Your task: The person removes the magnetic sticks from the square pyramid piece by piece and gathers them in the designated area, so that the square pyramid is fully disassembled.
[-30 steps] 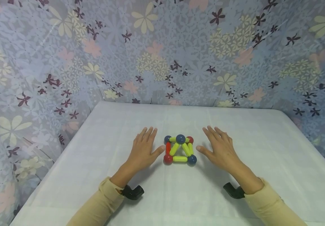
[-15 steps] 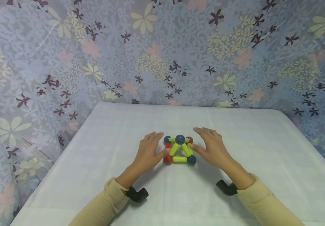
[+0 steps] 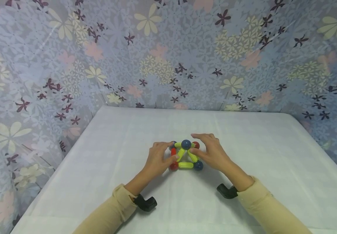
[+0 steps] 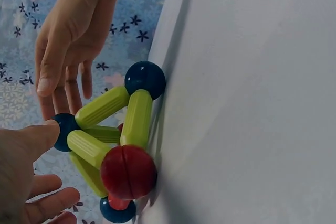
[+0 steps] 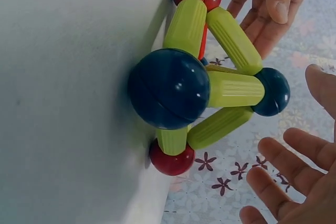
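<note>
head: our hands (image 3: 159,157) (image 3: 210,152) look touching pyramid (image 3: 185,156) | wrist cams: fingers (image 5: 278,182) spread wide, gaps visible

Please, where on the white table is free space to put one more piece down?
The white table is bare right of the right hand, left of the left hand, and behind the pyramid up to the floral curtain. Crowded only between the hands.

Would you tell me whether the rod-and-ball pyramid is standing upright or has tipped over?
Upright: the pyramid rests on its base balls on the table, blue apex ball on top.
</note>
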{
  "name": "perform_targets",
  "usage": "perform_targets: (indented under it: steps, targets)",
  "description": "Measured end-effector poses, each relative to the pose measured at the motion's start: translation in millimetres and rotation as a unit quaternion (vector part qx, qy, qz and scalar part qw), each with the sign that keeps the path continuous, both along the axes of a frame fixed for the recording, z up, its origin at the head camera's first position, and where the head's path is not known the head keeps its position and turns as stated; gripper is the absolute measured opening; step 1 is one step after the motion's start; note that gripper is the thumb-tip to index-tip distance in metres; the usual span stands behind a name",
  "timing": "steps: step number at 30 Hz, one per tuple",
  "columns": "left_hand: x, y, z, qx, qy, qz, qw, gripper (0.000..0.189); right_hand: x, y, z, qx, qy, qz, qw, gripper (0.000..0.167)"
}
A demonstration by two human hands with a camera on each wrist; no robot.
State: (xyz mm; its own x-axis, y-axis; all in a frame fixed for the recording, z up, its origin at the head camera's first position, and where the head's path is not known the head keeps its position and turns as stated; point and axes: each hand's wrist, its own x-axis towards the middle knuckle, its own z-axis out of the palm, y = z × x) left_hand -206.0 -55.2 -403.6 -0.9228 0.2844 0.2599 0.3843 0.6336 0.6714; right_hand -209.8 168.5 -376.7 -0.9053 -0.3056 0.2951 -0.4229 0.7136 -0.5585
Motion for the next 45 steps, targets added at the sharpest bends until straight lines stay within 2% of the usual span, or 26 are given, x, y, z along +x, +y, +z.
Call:
perform_targets:
  steps: [8,12,19,29,38,45]
  targets:
    - [-1.7,4.5,-4.7,0.047,-0.035,0.006,0.9983,0.047,-6.1,-6,-2.1,-0.028,-0.029,0.010,0.9992,0.054]
    - [-3.4,7.4,-8.0,0.054,-0.056,0.012,0.9969,0.045,-9.9,-10,-3.7,-0.031,-0.035,0.014,0.9988,0.052]
    - [-5.6,12.0,-13.6,0.053,-0.053,0.011,0.9971,0.039,-14.4,-12,-5.6,-0.028,-0.038,0.019,0.9987,0.049]
    - [-6.6,18.1,-16.2,0.059,-0.054,0.011,0.9967,0.034,-17.9,-13,-7.5,-0.018,-0.037,0.022,0.9989,0.044]
    - [-6.2,21.6,-18.6,0.062,-0.033,0.003,0.9975,0.026,-15.1,-10,-7.9,-0.016,-0.034,0.023,0.9990,0.042]
    - [-1.7,25.1,-17.1,0.061,-0.040,-0.005,0.9973,0.024,-9.6,-4,-9.5,-0.013,-0.025,0.024,0.9993,0.042]
